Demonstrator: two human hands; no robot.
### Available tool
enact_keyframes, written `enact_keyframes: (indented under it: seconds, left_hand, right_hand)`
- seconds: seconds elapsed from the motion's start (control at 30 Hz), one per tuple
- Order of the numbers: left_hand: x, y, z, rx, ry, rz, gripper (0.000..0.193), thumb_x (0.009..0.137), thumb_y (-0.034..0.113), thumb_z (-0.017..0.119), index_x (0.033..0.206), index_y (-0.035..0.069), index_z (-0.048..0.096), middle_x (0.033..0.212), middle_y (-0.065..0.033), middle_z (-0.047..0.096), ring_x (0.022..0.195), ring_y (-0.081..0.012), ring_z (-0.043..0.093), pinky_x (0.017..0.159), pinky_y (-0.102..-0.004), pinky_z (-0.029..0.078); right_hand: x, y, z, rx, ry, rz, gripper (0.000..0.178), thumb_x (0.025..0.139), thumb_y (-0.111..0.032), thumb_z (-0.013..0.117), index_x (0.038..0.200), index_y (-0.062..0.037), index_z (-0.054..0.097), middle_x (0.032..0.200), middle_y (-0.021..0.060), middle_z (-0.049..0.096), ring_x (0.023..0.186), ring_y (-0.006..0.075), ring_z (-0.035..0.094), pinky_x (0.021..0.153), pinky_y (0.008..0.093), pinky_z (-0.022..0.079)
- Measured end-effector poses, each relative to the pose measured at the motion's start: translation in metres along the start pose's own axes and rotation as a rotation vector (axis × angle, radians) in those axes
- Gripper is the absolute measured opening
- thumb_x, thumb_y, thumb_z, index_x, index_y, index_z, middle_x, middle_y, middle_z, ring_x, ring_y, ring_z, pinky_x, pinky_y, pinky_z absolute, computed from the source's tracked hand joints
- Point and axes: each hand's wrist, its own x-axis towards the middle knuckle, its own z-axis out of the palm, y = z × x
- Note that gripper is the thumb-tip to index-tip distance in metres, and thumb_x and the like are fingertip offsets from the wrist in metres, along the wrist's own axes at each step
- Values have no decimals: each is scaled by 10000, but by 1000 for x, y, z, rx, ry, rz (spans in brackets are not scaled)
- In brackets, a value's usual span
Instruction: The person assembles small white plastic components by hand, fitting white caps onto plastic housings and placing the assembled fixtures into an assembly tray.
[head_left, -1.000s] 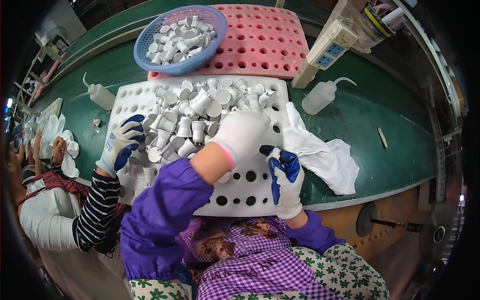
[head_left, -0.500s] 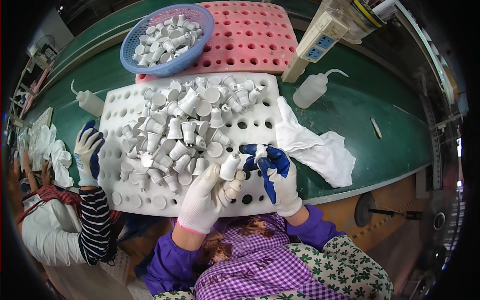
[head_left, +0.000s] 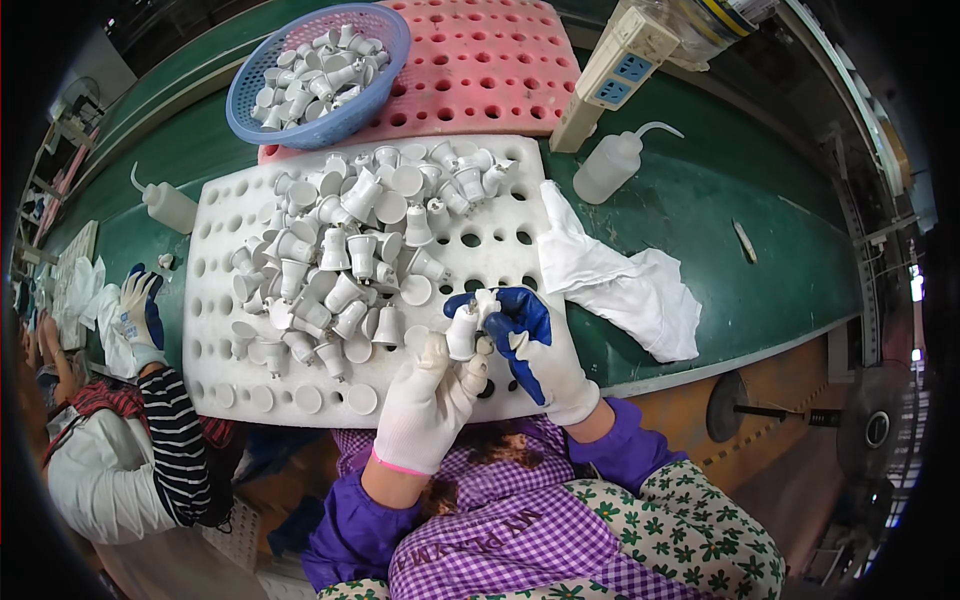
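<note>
Your left hand brings its gripped white cup within reach of the wad your right hand pinches, mid-frame.

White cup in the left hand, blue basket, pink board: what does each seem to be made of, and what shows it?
White cup: probably hard plastic, possibly ceramic; its surface looks smooth and slightly glossy.
Blue basket: likely moulded plastic, satin; thin, perforated walls.
Pink board: apparently foam, matt; thick slab with rows of holes.
</note>
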Motion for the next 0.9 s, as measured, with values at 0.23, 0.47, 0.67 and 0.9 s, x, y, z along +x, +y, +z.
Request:
enact_keyframes:
  seconds: [0.23,0.47,0.67,0.9]
  left_hand:
    - [4,-15,-5,479,-28,255,270,970,207,494,1136,-1,445,1052,-100,548,805,-130,560,764,-258,476]
    - [18,-31,-21,1241,67,927,309,791,-67,598,1079,-3,507,996,-119,543,780,-217,550,714,-324,472]
    - [22,-19,-16,1768,-42,1202,350,736,-119,594,1067,-25,529,954,-153,557,797,-260,579,679,-318,481]
    - [18,-32,-25,1286,62,940,254,772,-39,647,1007,-14,554,946,-113,552,801,-216,564,692,-292,462]
  right_hand:
    - [-4,1,5,16,38,-12,218,892,-98,616,1077,8,572,965,25,628,795,50,549,691,188,444]
    - [-13,2,18,-114,181,-89,213,886,-100,629,1063,4,573,927,16,632,777,47,550,675,183,444]
    - [-17,4,26,-78,329,-63,156,886,-86,622,1015,-11,576,919,13,625,817,54,554,704,195,450]
    - [-13,0,13,233,195,22,161,875,-68,626,1020,-21,575,897,-8,604,780,57,539,695,193,427]
